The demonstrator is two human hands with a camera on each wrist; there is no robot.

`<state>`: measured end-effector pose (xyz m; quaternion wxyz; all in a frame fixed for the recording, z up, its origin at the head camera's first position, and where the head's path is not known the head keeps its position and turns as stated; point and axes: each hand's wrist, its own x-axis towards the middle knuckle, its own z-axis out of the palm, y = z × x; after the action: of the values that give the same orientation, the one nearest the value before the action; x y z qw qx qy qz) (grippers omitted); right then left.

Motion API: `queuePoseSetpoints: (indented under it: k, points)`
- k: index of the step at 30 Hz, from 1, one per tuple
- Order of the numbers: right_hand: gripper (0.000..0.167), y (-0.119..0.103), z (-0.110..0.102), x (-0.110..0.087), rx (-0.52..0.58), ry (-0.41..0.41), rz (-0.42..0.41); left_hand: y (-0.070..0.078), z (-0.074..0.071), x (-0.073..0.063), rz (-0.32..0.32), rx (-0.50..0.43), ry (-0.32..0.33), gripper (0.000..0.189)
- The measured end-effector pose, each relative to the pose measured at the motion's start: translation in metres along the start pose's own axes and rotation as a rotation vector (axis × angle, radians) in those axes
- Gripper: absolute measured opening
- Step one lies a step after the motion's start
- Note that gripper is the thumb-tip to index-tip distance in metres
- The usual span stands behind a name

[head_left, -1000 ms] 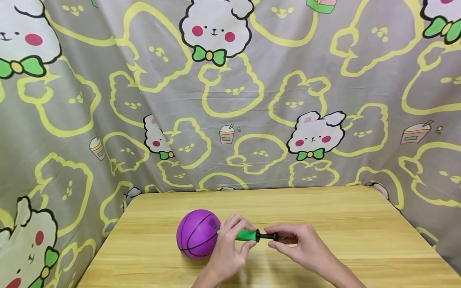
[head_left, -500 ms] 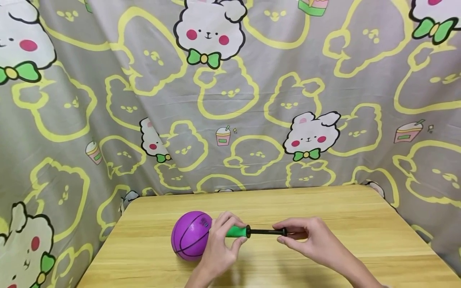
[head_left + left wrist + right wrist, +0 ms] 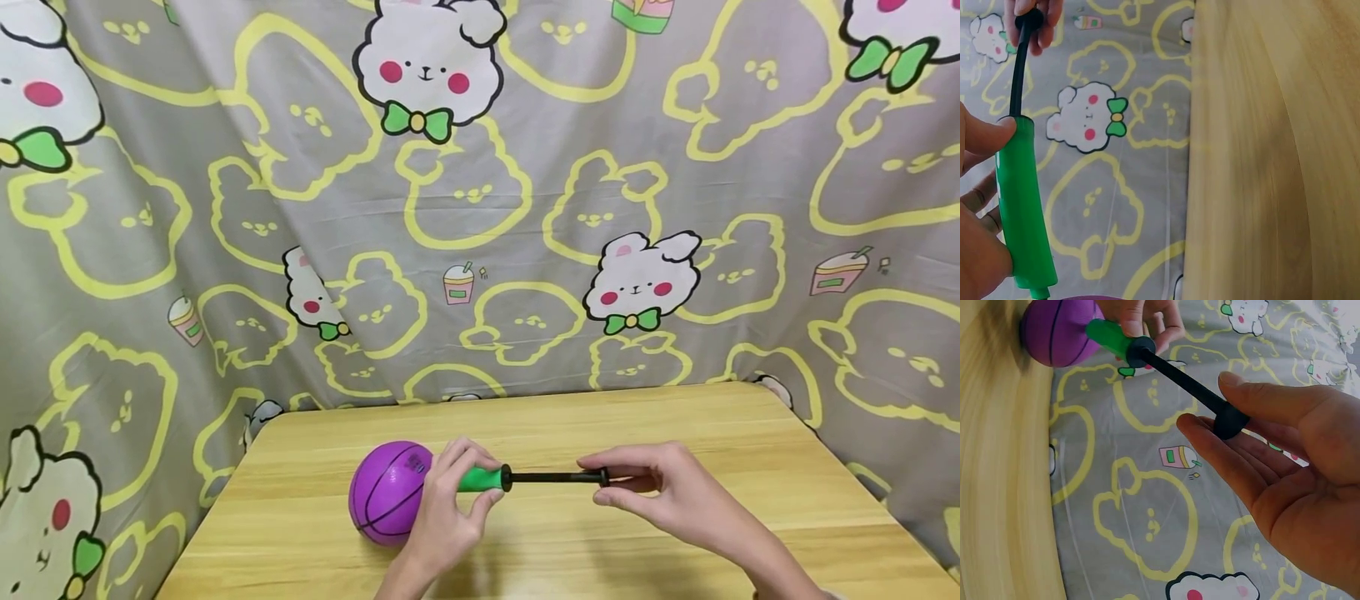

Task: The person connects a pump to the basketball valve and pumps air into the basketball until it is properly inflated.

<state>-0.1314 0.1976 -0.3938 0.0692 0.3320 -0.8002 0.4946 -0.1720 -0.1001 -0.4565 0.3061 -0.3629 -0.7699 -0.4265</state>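
Observation:
A purple ball [image 3: 378, 500] with black lines sits on the left half of the wooden table. My left hand [image 3: 446, 521] grips the green barrel [image 3: 1025, 200] of a small hand pump, its thumb near the black collar. The barrel's narrow end points at the ball and lies right at its surface in the right wrist view. From the collar, a black plunger rod [image 3: 551, 477] extends far out to the right. My right hand [image 3: 667, 492] pinches the flat black handle [image 3: 1230, 422] at the rod's end between thumb and fingers. The barrel is mostly behind my left hand in the head view.
The pale wooden table [image 3: 585, 417] has rounded back corners. Behind it and along both sides hangs a grey curtain [image 3: 495, 333] printed with white bunnies and yellow outlines.
My right hand has moved right, drawing the plunger rod well out of the green barrel. Ball, left hand and background shift slightly left in the view together.

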Motion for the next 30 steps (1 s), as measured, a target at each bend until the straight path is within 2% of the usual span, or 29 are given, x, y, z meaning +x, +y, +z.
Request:
queuePoseSetpoints:
  k: [6,11,14,20,30]
  points:
    - [0.029,0.001,-0.002,0.0,0.021,-0.008,0.005,0.001,0.001,0.001,-0.003,-0.036,-0.018,0.032]
    - [0.028,0.003,0.001,0.0,0.044,-0.014,-0.032,0.003,0.003,-0.001,0.012,-0.042,-0.026,0.035]
    - [0.028,0.006,0.005,0.002,0.072,-0.024,-0.041,0.004,0.006,-0.002,0.015,-0.038,-0.028,0.036]
    - [0.031,0.011,0.017,0.003,0.101,-0.014,-0.031,0.006,0.01,-0.005,-0.02,-0.043,-0.045,0.034]
    - [0.035,0.018,0.038,0.009,0.085,0.003,-0.046,0.009,0.017,-0.006,-0.004,-0.042,-0.049,0.031]
